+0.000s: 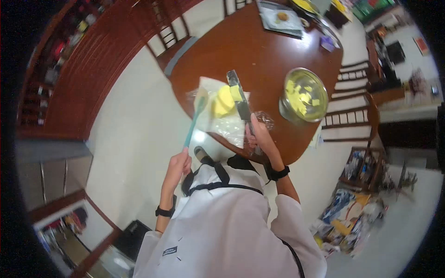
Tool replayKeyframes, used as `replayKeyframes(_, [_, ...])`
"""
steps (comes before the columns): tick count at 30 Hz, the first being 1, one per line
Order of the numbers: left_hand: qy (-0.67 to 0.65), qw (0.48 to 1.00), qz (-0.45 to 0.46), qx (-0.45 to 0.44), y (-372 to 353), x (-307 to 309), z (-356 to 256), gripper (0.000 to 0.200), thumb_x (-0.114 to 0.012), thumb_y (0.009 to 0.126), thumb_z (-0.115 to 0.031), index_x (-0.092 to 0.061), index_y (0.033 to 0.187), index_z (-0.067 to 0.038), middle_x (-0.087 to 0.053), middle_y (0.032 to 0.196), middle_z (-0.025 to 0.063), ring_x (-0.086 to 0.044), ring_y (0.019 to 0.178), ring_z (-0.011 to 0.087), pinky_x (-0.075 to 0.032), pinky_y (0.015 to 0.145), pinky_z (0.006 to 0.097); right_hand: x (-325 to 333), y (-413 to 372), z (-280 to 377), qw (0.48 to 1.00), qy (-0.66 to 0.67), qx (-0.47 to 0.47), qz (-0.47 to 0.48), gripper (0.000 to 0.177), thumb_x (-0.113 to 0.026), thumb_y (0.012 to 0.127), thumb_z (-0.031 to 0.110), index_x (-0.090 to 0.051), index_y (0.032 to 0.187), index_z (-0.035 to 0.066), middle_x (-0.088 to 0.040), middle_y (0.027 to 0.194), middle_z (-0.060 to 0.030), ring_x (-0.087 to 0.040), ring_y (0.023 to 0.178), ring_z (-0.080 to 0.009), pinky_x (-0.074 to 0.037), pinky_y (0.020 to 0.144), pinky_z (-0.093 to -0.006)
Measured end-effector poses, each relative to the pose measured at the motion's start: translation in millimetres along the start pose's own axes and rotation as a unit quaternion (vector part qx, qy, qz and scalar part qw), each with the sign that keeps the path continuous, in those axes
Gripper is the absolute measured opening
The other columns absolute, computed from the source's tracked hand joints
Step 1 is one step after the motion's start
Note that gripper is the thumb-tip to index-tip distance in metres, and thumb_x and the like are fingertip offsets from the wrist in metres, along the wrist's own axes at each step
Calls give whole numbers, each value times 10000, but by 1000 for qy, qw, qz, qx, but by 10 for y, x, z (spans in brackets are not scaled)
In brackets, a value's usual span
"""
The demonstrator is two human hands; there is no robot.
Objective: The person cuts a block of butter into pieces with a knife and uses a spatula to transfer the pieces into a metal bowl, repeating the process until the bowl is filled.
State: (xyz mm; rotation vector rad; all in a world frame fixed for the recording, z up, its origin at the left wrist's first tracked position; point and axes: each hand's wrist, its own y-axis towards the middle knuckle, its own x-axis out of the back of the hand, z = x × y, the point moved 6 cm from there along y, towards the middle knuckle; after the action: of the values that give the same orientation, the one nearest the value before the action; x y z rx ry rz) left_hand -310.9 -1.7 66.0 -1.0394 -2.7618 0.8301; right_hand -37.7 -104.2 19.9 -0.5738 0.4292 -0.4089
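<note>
My left hand (180, 163) is closed around the end of a long teal spatula (191, 124), whose head rests by the left side of a yellow block (223, 103) that looks like butter. The block sits on a white wrapper (214, 124) at the near edge of the table. In my right hand (260, 134) is the handle of a broad dark-bladed knife (242, 109), its blade along the block's right side. A small yellow piece (235, 93) lies against the blade. To the right, a metal bowl (283, 109) holds several yellow pieces.
The brown wooden table (218, 41) carries a tray (269, 21) with a small round item, a purple packet (327, 43) and another bowl at its far end. Crumpled clear plastic (265, 119) lies beside my right hand. Chairs (352, 120) stand along the right side.
</note>
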Motion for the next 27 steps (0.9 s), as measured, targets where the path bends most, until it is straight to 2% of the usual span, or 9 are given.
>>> replayKeyframes(2, [40, 995, 86, 10, 26, -375, -220, 518, -394, 1036, -445, -285, 622, -154, -269, 527, -43, -252, 464, 74, -233, 441, 249, 296, -209, 138, 985, -72, 117, -102, 587, -377, 1021, 496, -503, 650, 59, -453, 537, -18, -456, 467, -137, -374, 464, -282])
replayKeyframes(3, [44, 992, 119, 19, 46, -554, -285, 520, -400, 1038, -427, -285, 613, -150, -277, 526, -36, -253, 467, 75, -233, 442, 247, 449, -337, 210, 956, -123, 185, -192, 528, -397, 1031, 441, -484, 662, 73, -390, 528, 26, -361, 428, -75, -308, 420, -247])
replayKeyframes(4, [54, 989, 133, 20, 60, -726, -368, 520, -400, 1038, -427, -285, 613, -150, -277, 526, -36, -253, 467, 75, -233, 442, 247, 573, -469, 254, 953, -114, 187, -208, 528, -397, 1031, 441, -484, 662, 73, -390, 528, 26, -361, 428, -75, -308, 420, -247])
replayKeyframes(6, [43, 976, 206, 51, 142, -1110, -435, 519, -405, 1039, -413, -289, 608, -148, -286, 525, -32, -252, 468, 77, -234, 443, 243, 840, -763, 424, 906, -209, 240, -279, 475, -454, 1017, 359, -554, 744, -17, -520, 610, -146, -555, 591, -279, -434, 593, -374])
replayKeyframes(7, [44, 972, 222, 61, 183, -1271, -450, 517, -407, 1040, -400, -291, 606, -145, -294, 523, -28, -252, 469, 79, -236, 443, 242, 957, -865, 450, 904, -202, 240, -292, 475, -454, 1017, 359, -554, 744, -17, -520, 610, -146, -555, 591, -279, -434, 593, -374])
replayKeyframes(9, [50, 965, 251, 58, 253, -1549, -465, 516, -405, 1042, -395, -290, 606, -145, -295, 524, -29, -254, 471, 79, -237, 443, 242, 1180, -1038, 464, 891, -230, 204, -335, 430, -484, 1007, 321, -567, 766, -25, -556, 649, -181, -568, 609, -333, -438, 598, -393])
replayKeyframes(17, [56, 951, 290, 94, 309, -2298, -474, 520, -384, 1050, -394, -276, 602, -152, -284, 520, -38, -239, 464, 78, -223, 432, 239, 1775, -1384, 472, 868, -226, 211, -388, 413, -498, 1000, 333, -600, 799, -13, -601, 669, -184, -612, 650, -369, -441, 594, -426])
replayKeyframes(18, [45, 951, 289, 104, 138, -2386, -608, 516, -393, 1046, -402, -284, 609, -152, -278, 524, -43, -239, 464, 72, -213, 435, 238, 1765, -1538, 572, 867, -229, 216, -387, 408, -500, 999, 335, -602, 805, -9, -605, 674, -187, -616, 660, -379, -444, 597, -437])
replayKeyframes(27, [-22, 937, 309, 160, 139, -2725, -763, 516, -396, 1045, -392, -276, 597, -164, -258, 509, -57, -223, 451, 63, -178, 421, 229, 2086, -1609, 605, 826, -305, 227, -415, 389, -511, 996, 347, -582, 820, 8, -607, 708, -241, -597, 698, -445, -427, 587, -523])
